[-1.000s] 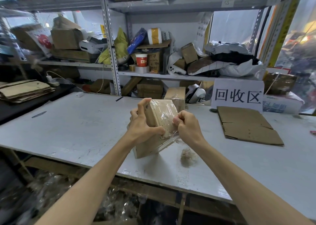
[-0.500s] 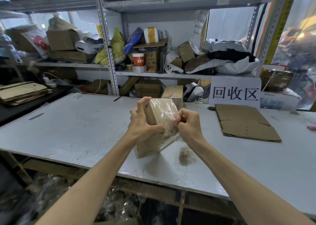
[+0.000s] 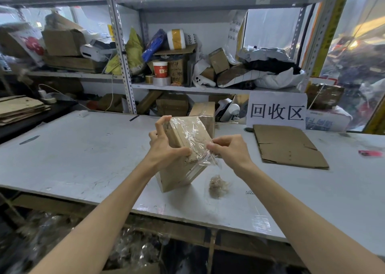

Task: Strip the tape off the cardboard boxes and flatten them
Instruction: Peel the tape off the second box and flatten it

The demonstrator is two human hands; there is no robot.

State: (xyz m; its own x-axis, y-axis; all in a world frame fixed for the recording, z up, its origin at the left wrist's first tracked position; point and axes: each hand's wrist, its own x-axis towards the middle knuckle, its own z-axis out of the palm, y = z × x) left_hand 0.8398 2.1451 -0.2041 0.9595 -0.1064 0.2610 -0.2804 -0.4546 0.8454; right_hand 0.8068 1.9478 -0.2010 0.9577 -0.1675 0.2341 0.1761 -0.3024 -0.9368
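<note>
far left: one pile of flattened cardboard (image 3: 18, 109), off the left end of the counter (image 3: 83, 153); can't count the sheets tbh
left hand (image 3: 164, 149): fingers hooked over the box's top edge, thumb pressed on its front; solid grip
box (image 3: 183, 149): just one in hand, tilted, mid counter near the front edge; one second box (image 3: 205, 111) right behind it
right hand (image 3: 231, 151): fingers pinching one strip of clear tape (image 3: 209, 159) hanging loose at the box's right side
below that: one tape wad (image 3: 217, 185) on the counter
right: one flat cardboard sheet (image 3: 287, 146); one sign (image 3: 277, 111) behind it

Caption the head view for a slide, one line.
Left hand grips a tilted cardboard box on the table; right hand pinches its clear tape.
</note>
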